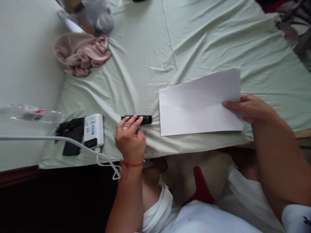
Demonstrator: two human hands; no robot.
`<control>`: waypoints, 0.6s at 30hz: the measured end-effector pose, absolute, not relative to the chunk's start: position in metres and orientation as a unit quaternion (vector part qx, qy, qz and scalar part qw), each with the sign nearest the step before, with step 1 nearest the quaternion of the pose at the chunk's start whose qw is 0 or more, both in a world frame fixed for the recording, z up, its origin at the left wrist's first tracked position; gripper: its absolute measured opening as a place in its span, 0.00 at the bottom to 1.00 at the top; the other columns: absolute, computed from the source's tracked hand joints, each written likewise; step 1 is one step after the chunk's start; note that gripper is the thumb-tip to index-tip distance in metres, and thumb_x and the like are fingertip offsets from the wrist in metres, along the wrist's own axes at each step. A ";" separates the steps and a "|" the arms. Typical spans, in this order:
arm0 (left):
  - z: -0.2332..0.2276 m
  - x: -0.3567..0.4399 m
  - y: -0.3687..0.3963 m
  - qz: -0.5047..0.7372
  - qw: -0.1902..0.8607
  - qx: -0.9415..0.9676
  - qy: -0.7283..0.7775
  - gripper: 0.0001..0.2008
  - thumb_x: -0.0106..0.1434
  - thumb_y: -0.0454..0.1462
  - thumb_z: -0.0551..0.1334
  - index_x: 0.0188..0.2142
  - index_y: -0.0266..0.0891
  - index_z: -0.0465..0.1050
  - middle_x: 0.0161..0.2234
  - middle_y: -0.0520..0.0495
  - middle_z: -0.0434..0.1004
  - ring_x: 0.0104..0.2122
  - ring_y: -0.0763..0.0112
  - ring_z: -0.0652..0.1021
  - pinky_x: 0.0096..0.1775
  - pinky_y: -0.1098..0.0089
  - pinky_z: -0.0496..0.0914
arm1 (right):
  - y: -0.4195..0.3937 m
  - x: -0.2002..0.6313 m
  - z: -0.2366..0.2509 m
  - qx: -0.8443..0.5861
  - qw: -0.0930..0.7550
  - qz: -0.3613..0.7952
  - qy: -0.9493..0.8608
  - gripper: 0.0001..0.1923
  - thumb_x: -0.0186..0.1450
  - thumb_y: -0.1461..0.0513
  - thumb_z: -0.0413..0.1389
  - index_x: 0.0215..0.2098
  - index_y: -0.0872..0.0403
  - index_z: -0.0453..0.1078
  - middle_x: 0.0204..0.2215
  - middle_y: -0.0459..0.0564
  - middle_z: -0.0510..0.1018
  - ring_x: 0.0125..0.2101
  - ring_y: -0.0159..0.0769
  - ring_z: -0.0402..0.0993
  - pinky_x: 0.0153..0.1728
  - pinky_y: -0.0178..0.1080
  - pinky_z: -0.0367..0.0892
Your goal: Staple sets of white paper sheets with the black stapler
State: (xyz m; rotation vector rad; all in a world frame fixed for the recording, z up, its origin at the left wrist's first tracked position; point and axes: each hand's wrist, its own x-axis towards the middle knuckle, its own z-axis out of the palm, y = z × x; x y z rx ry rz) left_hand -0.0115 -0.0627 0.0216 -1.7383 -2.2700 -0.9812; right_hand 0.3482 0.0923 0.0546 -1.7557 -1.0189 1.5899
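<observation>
My left hand (130, 139), with a ring and a red wrist string, lies over a small black stapler (146, 120) on the cloth. Its fingers close over the stapler's top and hide much of it. On the other side, my right hand (254, 108) grips a stack of white paper (194, 106) at its right edge, thumb on top and fingers beneath. The stack's left end reaches close to the stapler but stays apart from it. The sheets look blank on the side that shows.
A pale green cloth (150, 64) covers the surface. To the left are a white power bank (93, 131) with a cable, a dark phone-like slab (72, 142) and a clear plastic bottle (31, 114). Behind lie a crumpled pink cloth (84, 53) and a plastic bag (99, 16).
</observation>
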 end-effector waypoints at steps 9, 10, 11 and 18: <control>0.015 0.010 -0.045 -0.401 0.066 -0.543 -0.734 0.19 0.70 0.35 0.62 0.58 0.42 0.80 0.64 0.36 0.77 0.67 0.49 0.71 0.70 0.45 0.63 | 0.093 0.363 0.053 -0.637 0.343 0.594 -0.352 0.06 0.54 0.70 0.68 0.28 0.53 0.81 0.28 0.47 0.85 0.24 0.33 0.78 0.24 0.33 0.75; 0.017 0.017 -0.045 -0.432 0.056 -0.529 -0.729 0.16 0.72 0.37 0.62 0.57 0.42 0.81 0.61 0.37 0.80 0.64 0.51 0.75 0.67 0.48 0.67 | 0.092 0.364 0.055 -0.636 0.350 0.594 -0.347 0.06 0.53 0.69 0.69 0.28 0.53 0.81 0.29 0.47 0.85 0.24 0.33 0.78 0.24 0.33 0.75; 0.019 0.025 -0.045 -0.463 0.022 -0.512 -0.724 0.15 0.74 0.40 0.61 0.55 0.42 0.81 0.56 0.38 0.83 0.58 0.55 0.79 0.61 0.53 0.73 | 0.091 0.365 0.056 -0.635 0.356 0.593 -0.343 0.07 0.53 0.69 0.69 0.28 0.53 0.81 0.29 0.47 0.85 0.24 0.34 0.77 0.24 0.33 0.75; 0.019 0.057 -0.036 -0.633 -0.328 -0.334 -0.617 0.22 0.70 0.57 0.64 0.49 0.42 0.78 0.41 0.44 0.85 0.33 0.71 0.80 0.32 0.73 0.73 | 0.089 0.375 0.055 -0.614 0.418 0.577 -0.340 0.14 0.46 0.69 0.72 0.31 0.50 0.84 0.34 0.46 0.88 0.29 0.34 0.81 0.31 0.33 0.79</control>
